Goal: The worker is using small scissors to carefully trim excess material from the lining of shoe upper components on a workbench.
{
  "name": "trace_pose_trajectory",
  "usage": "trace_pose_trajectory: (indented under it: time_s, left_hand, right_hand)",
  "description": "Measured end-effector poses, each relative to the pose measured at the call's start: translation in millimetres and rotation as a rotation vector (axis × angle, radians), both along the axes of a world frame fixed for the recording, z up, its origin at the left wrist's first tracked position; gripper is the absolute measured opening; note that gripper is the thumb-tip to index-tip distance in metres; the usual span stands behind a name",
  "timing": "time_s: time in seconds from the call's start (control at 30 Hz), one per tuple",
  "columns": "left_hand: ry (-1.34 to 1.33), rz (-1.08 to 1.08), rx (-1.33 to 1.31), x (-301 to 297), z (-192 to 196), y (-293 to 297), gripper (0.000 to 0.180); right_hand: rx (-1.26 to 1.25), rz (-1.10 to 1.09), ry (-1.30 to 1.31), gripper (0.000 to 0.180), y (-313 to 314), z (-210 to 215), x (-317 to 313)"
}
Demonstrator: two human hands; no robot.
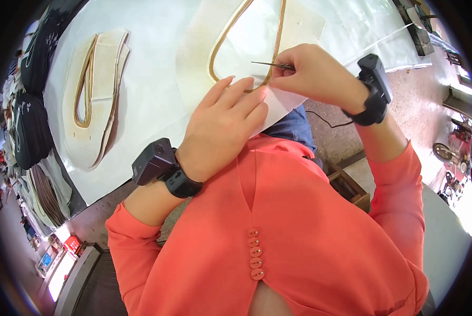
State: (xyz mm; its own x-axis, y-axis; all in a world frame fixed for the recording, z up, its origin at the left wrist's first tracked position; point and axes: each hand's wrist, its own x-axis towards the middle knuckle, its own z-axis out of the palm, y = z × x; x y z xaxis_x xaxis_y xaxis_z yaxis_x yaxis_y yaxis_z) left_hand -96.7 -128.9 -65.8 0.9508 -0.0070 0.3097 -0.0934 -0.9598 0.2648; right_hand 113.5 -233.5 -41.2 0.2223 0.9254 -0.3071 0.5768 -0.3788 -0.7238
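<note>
– Coral top is filling the near view, centre down to 6 o'clock. What are the hands doing?

– Left hand, just above centre toward 12: spreading wide, palm down, fingertips resting at the lower bend of the tan edging. Not visibly gripping anything. Right hand, 1 o'clock: closing narrow, pinching a thin dark pointed tool, tip aiming at 9. Exact kind, can't tell.

– Tip touching?

– Can't tell. It's showing over the pale area inside the edging.

– Where's the workpiece?

– Cream panel is lying at 12 on the white table cover. Edging is tracing a long loop, rounding off toward the wearer; left fingers are covering part of that bend.

– Which step?

– My read: detail work along the edging, left steadying, right doing the fine bit. Next move is probably calling for tip onto edging, panel flat, left fingertips clear of the point.

– Further out?

– Stacked cream panels are lying at 10, well apart from the hands, a narrow tan loop showing on top. Dark garments are sitting past the table edge, 9 to 10. Red crate is showing at 8.
</note>
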Motion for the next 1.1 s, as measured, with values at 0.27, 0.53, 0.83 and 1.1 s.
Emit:
trace_pose_trajectory:
  time_s: [0.27, 0.53, 0.83, 1.1]
  left_hand:
    - [-0.056, -0.014, -0.017, 6.2, -2.9, -2.4, 0.015]
    - [-0.006, 0.033, -0.038, 9.5, -3.8, -8.1, 0.023]
    - [-0.01, 0.097, -0.035, 14.9, -2.6, -15.8, 0.02]
    - [-0.006, 0.142, -0.011, 17.8, 0.0, -18.5, 0.015]
  right_hand:
    - [0.089, 0.192, -0.04, 0.021, 18.4, 3.8, 14.1]
    - [-0.043, 0.191, -0.142, 0.024, 24.4, -3.5, 23.6]
    - [0.022, 0.234, -0.218, 0.027, 32.8, 1.5, 38.5]
    - [-0.002, 0.165, -0.06, 0.029, 27.0, -11.4, 37.0]
